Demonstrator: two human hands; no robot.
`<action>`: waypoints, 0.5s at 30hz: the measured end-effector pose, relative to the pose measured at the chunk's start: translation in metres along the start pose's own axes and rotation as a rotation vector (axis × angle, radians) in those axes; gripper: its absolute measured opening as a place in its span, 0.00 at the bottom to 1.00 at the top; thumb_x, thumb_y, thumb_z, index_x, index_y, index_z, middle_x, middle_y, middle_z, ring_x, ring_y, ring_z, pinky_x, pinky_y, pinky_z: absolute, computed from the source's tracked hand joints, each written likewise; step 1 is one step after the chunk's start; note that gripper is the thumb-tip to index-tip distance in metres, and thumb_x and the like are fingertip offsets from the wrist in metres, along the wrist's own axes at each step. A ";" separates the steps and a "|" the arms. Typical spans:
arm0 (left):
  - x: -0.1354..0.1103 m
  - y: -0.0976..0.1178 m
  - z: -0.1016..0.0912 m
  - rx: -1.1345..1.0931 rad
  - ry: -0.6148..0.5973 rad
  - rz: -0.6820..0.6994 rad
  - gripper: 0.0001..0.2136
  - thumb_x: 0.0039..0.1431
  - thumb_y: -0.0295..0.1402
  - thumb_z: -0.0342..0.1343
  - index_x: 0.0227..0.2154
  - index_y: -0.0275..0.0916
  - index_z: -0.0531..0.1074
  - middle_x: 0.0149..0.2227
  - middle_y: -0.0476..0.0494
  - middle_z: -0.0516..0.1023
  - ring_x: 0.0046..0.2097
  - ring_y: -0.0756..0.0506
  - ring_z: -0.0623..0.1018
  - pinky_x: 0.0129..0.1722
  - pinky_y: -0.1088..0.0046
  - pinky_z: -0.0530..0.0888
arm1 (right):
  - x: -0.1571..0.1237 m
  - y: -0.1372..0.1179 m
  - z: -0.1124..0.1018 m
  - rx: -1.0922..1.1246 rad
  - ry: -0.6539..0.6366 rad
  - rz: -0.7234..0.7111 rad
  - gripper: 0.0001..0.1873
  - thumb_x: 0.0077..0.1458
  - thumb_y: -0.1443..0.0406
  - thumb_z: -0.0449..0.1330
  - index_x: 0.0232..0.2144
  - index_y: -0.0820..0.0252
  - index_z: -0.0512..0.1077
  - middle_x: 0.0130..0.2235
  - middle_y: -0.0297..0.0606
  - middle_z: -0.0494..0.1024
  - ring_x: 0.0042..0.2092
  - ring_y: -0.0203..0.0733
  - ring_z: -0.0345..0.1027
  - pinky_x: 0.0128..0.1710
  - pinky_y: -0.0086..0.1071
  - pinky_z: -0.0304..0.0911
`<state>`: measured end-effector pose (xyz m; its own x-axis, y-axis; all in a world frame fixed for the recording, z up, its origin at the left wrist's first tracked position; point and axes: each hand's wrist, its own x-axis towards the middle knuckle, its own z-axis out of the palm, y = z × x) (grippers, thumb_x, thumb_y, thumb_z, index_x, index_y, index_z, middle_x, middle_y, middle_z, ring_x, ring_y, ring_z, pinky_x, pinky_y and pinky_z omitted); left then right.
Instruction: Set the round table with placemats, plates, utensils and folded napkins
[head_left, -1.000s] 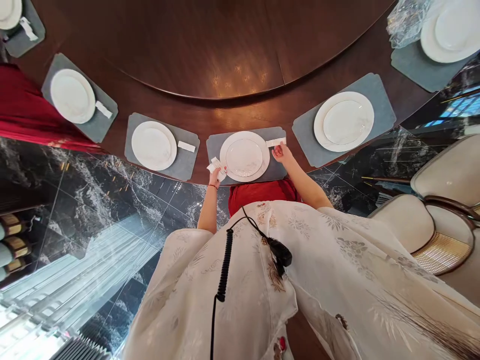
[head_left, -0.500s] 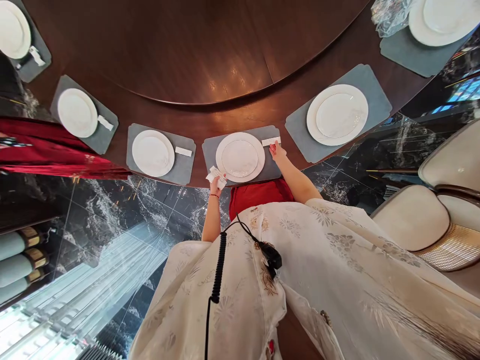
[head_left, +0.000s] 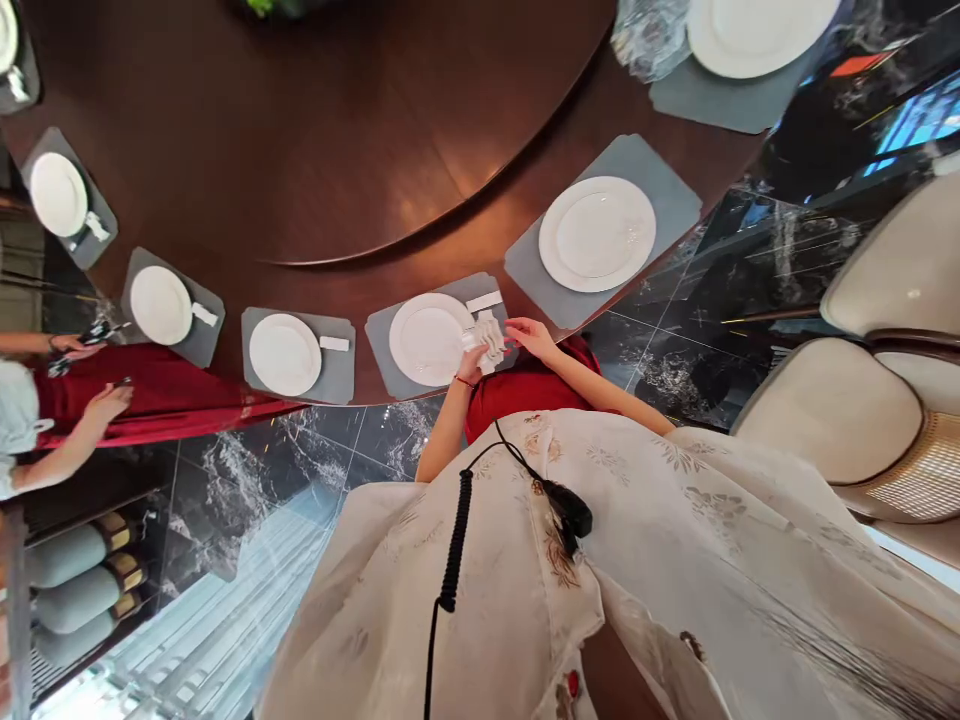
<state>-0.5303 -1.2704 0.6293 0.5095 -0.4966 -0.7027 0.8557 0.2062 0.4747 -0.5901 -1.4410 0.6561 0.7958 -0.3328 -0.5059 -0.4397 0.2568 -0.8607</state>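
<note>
**One folded white napkin [head_left: 489,340] in the grip**

We see the napkin pinched in the person's left hand [head_left: 471,368], where the fingers are closed on it. It is held over the right rim of a white plate [head_left: 430,339], above a grey place mat [head_left: 379,345]. The right hand [head_left: 531,338] is open, with fingers [head_left: 513,336] extended just beside the napkin; we cannot tell if they touch it. One white strip [head_left: 484,301] lies on this mat, near the two hands.

Along the dark wooden table [head_left: 420,250] we count seven white plates and seven grey mats, two of each cut by the picture edge. Three more white strips lie beside the plates on the left, and a crumpled clear plastic bag [head_left: 651,35] is at the top of the view.

On the far left, a co-worker's two hands [head_left: 71,345] are above a red cloth [head_left: 135,405]. A cream chair [head_left: 870,420] with rattan stands on the right, and a coiled black cable [head_left: 457,540] hangs on the person's embroidered cream robe [head_left: 675,520].
</note>
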 end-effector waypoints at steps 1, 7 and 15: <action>0.009 -0.007 0.027 0.026 -0.023 -0.032 0.08 0.49 0.27 0.65 0.35 0.34 0.78 0.38 0.38 0.84 0.59 0.28 0.78 0.63 0.45 0.71 | -0.006 -0.009 -0.020 -0.076 0.030 -0.080 0.18 0.50 0.52 0.72 0.37 0.57 0.79 0.38 0.36 0.81 0.34 0.38 0.74 0.36 0.32 0.73; 0.025 -0.050 0.084 0.025 -0.294 -0.216 0.21 0.55 0.30 0.60 0.54 0.40 0.75 0.52 0.40 0.82 0.62 0.32 0.76 0.64 0.42 0.70 | -0.035 -0.008 -0.080 -0.431 0.333 -0.268 0.14 0.53 0.53 0.66 0.29 0.59 0.77 0.33 0.39 0.80 0.37 0.45 0.74 0.45 0.40 0.71; -0.010 0.011 -0.135 0.253 -0.367 -0.304 0.17 0.55 0.24 0.58 0.49 0.35 0.75 0.47 0.35 0.82 0.53 0.34 0.81 0.57 0.48 0.76 | -0.057 0.095 0.082 0.011 0.640 -0.232 0.18 0.61 0.48 0.56 0.33 0.55 0.66 0.32 0.34 0.75 0.33 0.38 0.70 0.35 0.32 0.69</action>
<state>-0.5133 -1.1495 0.5699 0.1379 -0.7732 -0.6190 0.8880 -0.1803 0.4231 -0.6430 -1.3229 0.6077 0.4642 -0.8508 -0.2462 -0.2805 0.1224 -0.9520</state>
